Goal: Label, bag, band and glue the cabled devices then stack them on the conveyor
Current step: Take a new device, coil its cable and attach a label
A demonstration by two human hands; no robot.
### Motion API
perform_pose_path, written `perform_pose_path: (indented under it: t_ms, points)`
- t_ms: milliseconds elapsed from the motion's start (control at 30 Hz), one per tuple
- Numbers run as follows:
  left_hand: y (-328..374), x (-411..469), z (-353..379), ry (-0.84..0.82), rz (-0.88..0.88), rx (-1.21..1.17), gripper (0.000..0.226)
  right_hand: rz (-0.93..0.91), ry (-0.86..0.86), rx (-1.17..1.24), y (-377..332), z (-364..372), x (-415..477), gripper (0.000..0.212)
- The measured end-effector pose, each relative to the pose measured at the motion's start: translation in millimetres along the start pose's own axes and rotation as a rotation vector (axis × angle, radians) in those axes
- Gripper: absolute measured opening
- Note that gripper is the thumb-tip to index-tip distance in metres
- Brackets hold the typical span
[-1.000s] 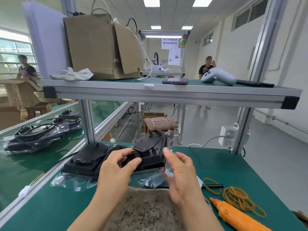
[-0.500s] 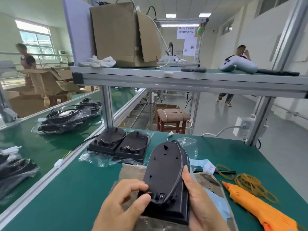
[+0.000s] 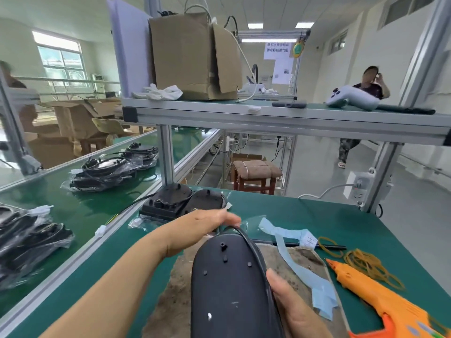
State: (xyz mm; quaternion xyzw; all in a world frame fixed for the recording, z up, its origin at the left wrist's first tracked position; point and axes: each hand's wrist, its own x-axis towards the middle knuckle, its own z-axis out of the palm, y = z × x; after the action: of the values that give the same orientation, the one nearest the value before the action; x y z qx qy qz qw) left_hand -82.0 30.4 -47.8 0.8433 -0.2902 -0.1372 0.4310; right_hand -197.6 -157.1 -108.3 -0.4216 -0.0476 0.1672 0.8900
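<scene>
Chinese print on the hanging white sign [image 3: 277,50], too blurred to read; small print on the white tag [image 3: 308,240] likewise. At right on the green table [image 3: 292,211]: orange glue gun [image 3: 380,298], rubber bands [image 3: 366,264], blue backing strip [image 3: 300,259]. On the conveyor [image 3: 61,211] at left, bagged devices [image 3: 112,172]. Black cabled device [image 3: 227,284] over the brown mat [image 3: 170,301], gripped along its right edge by the right hand [image 3: 290,311], thumb on top. Left hand [image 3: 195,230] stretched forward, fingers nearly straight, apparently touching the cable [image 3: 244,236] at the far tip.
</scene>
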Motion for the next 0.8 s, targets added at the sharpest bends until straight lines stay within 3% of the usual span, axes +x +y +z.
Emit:
perform_pose_path:
  t_ms: [67,100,200,367,600,800]
  points:
    - [-5.6,1.2,-1.9,-0.035,-0.006,0.049,0.037,-0.143,0.033,0.071,5.5,4.9,-4.1,0.071]
    - [-6.9,2.3,-1.5,0.016,0.007,0.037,0.030,-0.161,-0.032,0.108,7.1,6.1,-4.6,0.066]
    - [-6.3,5.2,-0.8,0.317,0.066,-0.045,0.018,-0.044,-0.022,0.002,4.7,-11.6,-7.3,0.052]
    - [3.1,-4.1,5.4,0.736,0.113,0.186,0.019,0.011,0.129,-0.137,-0.1,-25.5,-8.7,0.058]
    - [6.1,-14.8,30.8,0.816,0.098,0.534,0.024,0.021,0.160,-0.101,-8.4,-28.1,-7.5,0.053]
    - [18.8,-14.6,36.7,0.761,0.116,0.626,0.030,0.008,0.164,-0.023,-10.0,-32.4,-2.2,0.059]
